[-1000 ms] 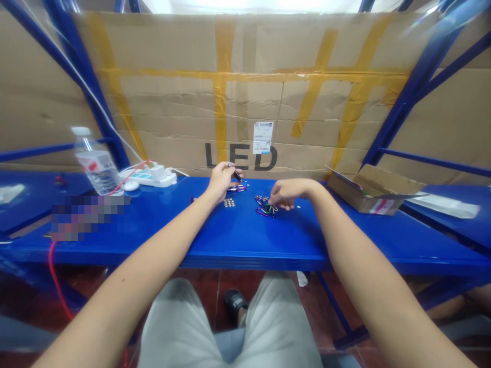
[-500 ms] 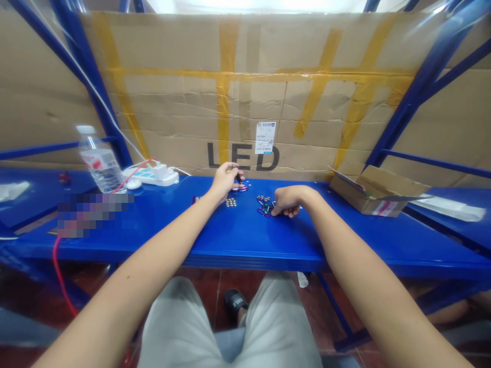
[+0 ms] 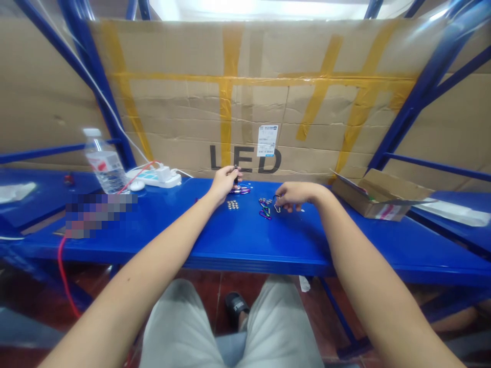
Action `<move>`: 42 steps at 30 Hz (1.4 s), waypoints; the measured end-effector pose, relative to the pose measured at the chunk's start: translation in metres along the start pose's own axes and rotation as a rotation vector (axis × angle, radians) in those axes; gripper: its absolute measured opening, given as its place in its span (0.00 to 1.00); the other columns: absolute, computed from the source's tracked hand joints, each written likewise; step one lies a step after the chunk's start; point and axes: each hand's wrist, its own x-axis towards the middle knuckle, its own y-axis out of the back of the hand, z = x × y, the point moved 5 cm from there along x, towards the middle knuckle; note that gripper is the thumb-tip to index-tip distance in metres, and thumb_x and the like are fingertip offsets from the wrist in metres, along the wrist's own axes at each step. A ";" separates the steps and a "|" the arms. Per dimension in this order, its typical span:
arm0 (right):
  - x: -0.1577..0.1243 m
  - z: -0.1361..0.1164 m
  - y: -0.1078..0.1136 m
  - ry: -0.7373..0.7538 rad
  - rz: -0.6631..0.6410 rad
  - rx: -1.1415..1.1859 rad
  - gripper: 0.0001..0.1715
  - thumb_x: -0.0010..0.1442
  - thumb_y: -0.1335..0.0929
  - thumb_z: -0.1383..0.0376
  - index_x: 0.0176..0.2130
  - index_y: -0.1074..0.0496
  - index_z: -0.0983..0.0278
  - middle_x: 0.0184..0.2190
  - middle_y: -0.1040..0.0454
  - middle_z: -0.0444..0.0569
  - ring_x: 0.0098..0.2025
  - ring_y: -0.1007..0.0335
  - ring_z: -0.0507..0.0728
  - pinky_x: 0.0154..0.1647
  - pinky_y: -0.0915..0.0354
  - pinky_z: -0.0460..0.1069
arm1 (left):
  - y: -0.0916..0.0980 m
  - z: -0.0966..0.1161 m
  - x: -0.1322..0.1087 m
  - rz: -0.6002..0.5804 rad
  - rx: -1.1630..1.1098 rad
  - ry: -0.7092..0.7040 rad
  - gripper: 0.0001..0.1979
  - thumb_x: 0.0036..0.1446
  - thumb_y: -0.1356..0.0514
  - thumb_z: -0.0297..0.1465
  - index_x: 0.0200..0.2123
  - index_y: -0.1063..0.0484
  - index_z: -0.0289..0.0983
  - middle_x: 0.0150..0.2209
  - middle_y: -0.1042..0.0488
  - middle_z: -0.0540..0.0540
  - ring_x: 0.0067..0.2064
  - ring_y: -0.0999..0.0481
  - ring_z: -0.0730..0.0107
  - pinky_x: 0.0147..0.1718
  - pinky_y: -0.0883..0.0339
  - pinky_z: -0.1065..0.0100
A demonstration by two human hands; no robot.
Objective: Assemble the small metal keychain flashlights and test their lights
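My left hand [image 3: 223, 184] pinches a small dark metal piece [image 3: 235, 174] between thumb and fingers, just above a bunch of coloured carabiners [image 3: 241, 190]. Below it lies a small group of silver metal parts [image 3: 232, 205]. My right hand [image 3: 295, 196] is raised slightly over a loose pile of multicoloured carabiners [image 3: 264, 208]. A dark wire carabiner [image 3: 276, 204] hangs from its fingertips. The fingers hide part of that clip.
The parts lie on a blue metal bench [image 3: 249, 250]. A water bottle [image 3: 105, 166], white power strip [image 3: 153, 177] and white mouse [image 3: 137, 185] stand to the left. An open cardboard box [image 3: 379, 197] sits at right. Taped cardboard [image 3: 245, 102] forms the back wall.
My right hand has lifted off the carabiner pile, and a dark carabiner now hangs from its fingers. My left hand stays nearly still. The whole view has shifted slightly.
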 end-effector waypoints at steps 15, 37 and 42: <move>0.033 -0.033 -0.015 0.321 0.393 0.341 0.09 0.68 0.37 0.66 0.34 0.37 0.65 0.28 0.26 0.49 0.22 0.31 0.49 0.23 0.35 0.44 | 0.000 -0.001 -0.012 -0.220 0.238 -0.060 0.08 0.58 0.41 0.24 0.40 0.24 0.34 0.27 0.27 0.50 0.22 0.35 0.77 0.23 0.42 0.73; 0.030 -0.051 -0.026 0.385 0.701 -0.332 0.15 0.72 0.43 0.65 0.48 0.32 0.68 0.45 0.24 0.62 0.43 0.27 0.62 0.40 0.41 0.51 | -0.008 -0.007 -0.018 -0.167 0.167 0.038 0.16 0.50 0.35 0.30 0.16 0.37 0.36 0.15 0.41 0.54 0.18 0.43 0.79 0.19 0.52 0.71; 0.031 -0.048 -0.024 0.422 0.701 -0.355 0.14 0.71 0.43 0.67 0.47 0.31 0.68 0.46 0.24 0.61 0.43 0.28 0.61 0.41 0.42 0.50 | -0.009 -0.010 -0.018 -0.199 0.142 0.098 0.14 0.51 0.35 0.29 0.17 0.34 0.36 0.15 0.40 0.53 0.18 0.43 0.79 0.19 0.54 0.71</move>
